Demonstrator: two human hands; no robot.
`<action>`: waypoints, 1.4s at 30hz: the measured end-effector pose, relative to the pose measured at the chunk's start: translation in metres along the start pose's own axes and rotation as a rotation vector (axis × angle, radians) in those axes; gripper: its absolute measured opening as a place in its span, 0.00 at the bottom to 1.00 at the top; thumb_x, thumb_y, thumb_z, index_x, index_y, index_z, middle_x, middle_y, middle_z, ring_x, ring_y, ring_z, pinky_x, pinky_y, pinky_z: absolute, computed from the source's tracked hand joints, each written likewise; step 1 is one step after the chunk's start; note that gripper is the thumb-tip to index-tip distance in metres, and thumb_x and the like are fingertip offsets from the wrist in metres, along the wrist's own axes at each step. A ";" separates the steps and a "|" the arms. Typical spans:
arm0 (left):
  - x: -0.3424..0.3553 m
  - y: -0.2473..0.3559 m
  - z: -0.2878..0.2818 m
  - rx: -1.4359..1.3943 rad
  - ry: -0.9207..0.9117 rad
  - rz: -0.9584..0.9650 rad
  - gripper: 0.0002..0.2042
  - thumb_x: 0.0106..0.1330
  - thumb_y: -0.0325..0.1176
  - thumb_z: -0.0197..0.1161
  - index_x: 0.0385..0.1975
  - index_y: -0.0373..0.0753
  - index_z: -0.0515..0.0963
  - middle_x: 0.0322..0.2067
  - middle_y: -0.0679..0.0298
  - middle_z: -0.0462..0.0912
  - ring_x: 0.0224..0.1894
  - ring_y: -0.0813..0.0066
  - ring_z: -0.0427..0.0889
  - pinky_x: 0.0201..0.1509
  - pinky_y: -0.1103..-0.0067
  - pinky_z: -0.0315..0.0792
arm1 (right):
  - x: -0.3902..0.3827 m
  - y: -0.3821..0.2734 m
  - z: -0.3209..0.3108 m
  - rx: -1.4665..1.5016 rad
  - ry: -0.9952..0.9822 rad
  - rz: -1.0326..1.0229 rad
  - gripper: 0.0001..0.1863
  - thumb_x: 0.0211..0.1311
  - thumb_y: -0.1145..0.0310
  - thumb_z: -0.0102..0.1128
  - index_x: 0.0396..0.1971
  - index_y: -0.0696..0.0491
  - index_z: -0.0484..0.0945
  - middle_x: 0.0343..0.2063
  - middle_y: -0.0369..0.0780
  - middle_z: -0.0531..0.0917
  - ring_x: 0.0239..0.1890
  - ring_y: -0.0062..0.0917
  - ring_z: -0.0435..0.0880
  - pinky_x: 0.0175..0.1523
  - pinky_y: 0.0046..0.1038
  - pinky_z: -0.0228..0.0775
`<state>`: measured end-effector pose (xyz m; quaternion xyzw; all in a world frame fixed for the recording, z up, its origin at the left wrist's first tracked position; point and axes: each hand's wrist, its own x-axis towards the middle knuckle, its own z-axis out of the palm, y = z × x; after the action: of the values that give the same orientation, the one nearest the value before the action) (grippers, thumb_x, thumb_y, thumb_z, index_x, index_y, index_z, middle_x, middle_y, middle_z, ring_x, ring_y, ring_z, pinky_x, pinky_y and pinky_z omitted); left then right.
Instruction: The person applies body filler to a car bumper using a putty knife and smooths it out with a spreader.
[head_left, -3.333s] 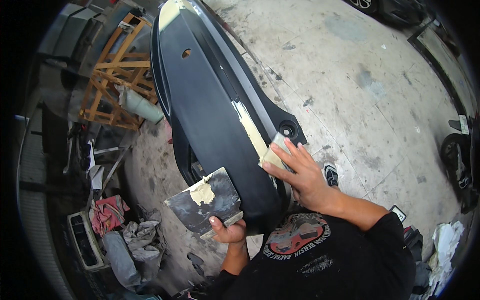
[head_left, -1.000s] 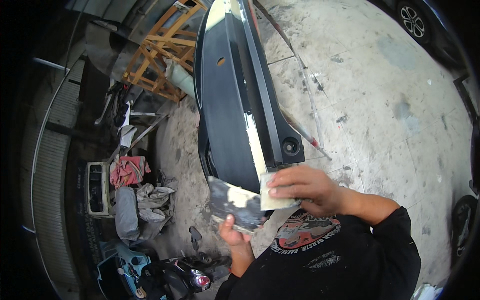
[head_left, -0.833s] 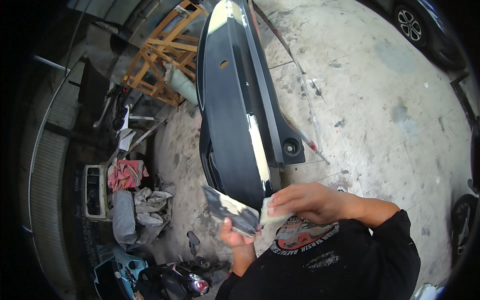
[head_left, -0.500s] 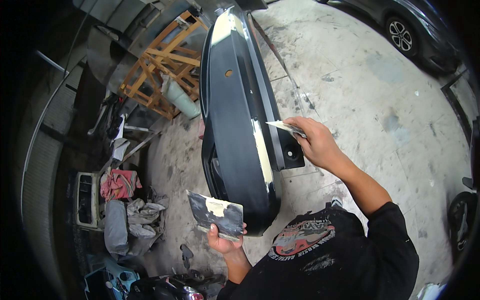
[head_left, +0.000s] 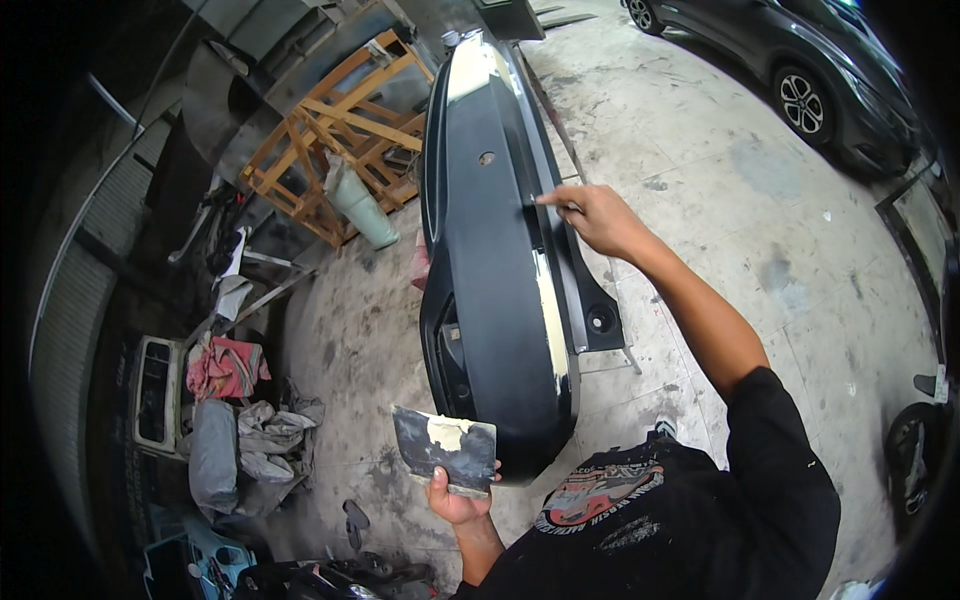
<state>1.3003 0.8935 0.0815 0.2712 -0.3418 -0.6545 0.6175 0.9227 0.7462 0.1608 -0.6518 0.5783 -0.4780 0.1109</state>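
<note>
A long dark car bumper (head_left: pixel 485 330) stretches away in front of me, with cream putty along its right edge and across its far end. My left hand (head_left: pixel 458 497) grips a dark flat mixing board (head_left: pixel 470 455) by its lower edge, close to the bumper's near end. A cream patch of putty (head_left: pixel 447 432) lies on that board. Over the bumper's right edge, about midway along, my right hand (head_left: pixel 598 220) is closed with its fingertips at the surface. The putty spreader seen in it earlier is now almost hidden by the fingers.
A wooden frame (head_left: pixel 345 125) and a pale green roll (head_left: pixel 360 210) stand left of the bumper. Grey and pink cloths (head_left: pixel 228 368) are heaped at the left. A dark car (head_left: pixel 800 70) is parked at the far right, and a wheel (head_left: pixel 912 455) shows at the right edge.
My right hand has moved farther along the bumper, and the spreader has turned mostly out of sight. The bumper, left hand and board appear slightly shifted rightward in view.
</note>
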 end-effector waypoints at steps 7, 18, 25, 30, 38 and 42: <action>0.006 0.000 -0.017 0.073 0.023 -0.011 0.27 0.67 0.46 0.51 0.57 0.31 0.67 0.40 0.47 0.83 0.28 0.51 0.85 0.22 0.68 0.82 | -0.077 -0.045 -0.003 -0.425 0.190 -0.139 0.16 0.51 0.79 0.59 0.41 0.49 0.83 0.37 0.37 0.85 0.41 0.31 0.81 0.44 0.32 0.68; 0.016 0.004 -0.025 0.040 -0.063 -0.100 0.29 0.65 0.48 0.53 0.58 0.30 0.66 0.41 0.45 0.82 0.29 0.48 0.85 0.24 0.66 0.82 | -0.099 -0.099 0.017 -0.692 0.098 -0.195 0.05 0.49 0.71 0.59 0.28 0.49 0.80 0.23 0.37 0.80 0.34 0.31 0.79 0.36 0.34 0.65; 0.018 0.009 -0.048 0.034 -0.092 -0.116 0.30 0.64 0.49 0.52 0.59 0.31 0.65 0.42 0.45 0.82 0.32 0.48 0.85 0.27 0.66 0.81 | -0.156 -0.177 0.039 -0.387 -0.174 -0.235 0.19 0.45 0.74 0.61 0.41 0.47 0.81 0.36 0.36 0.83 0.39 0.29 0.78 0.39 0.30 0.66; 0.008 0.010 -0.048 -0.144 -0.119 -0.322 0.31 0.64 0.45 0.53 0.61 0.29 0.62 0.49 0.44 0.77 0.38 0.46 0.84 0.32 0.62 0.84 | -0.177 -0.195 0.041 -0.087 -0.165 -0.258 0.31 0.38 0.84 0.59 0.50 0.49 0.80 0.45 0.39 0.83 0.42 0.33 0.82 0.43 0.32 0.75; 0.000 0.008 -0.059 -0.323 -0.270 -0.305 0.29 0.63 0.36 0.58 0.62 0.29 0.60 0.48 0.40 0.77 0.38 0.43 0.84 0.28 0.57 0.85 | -0.212 -0.200 0.024 -0.043 -0.460 -0.050 0.32 0.38 0.84 0.59 0.50 0.50 0.80 0.45 0.37 0.84 0.43 0.35 0.82 0.48 0.32 0.77; 0.007 0.018 -0.069 -0.365 -0.299 -0.302 0.29 0.65 0.37 0.57 0.62 0.30 0.60 0.47 0.39 0.77 0.35 0.40 0.84 0.28 0.56 0.85 | -0.227 -0.189 0.022 -0.300 -0.143 0.156 0.25 0.44 0.82 0.60 0.48 0.51 0.81 0.42 0.40 0.84 0.42 0.38 0.81 0.47 0.34 0.75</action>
<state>1.3642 0.8787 0.0534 0.1038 -0.2614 -0.8224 0.4945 1.0902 0.9906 0.1684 -0.6465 0.6826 -0.3287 0.0901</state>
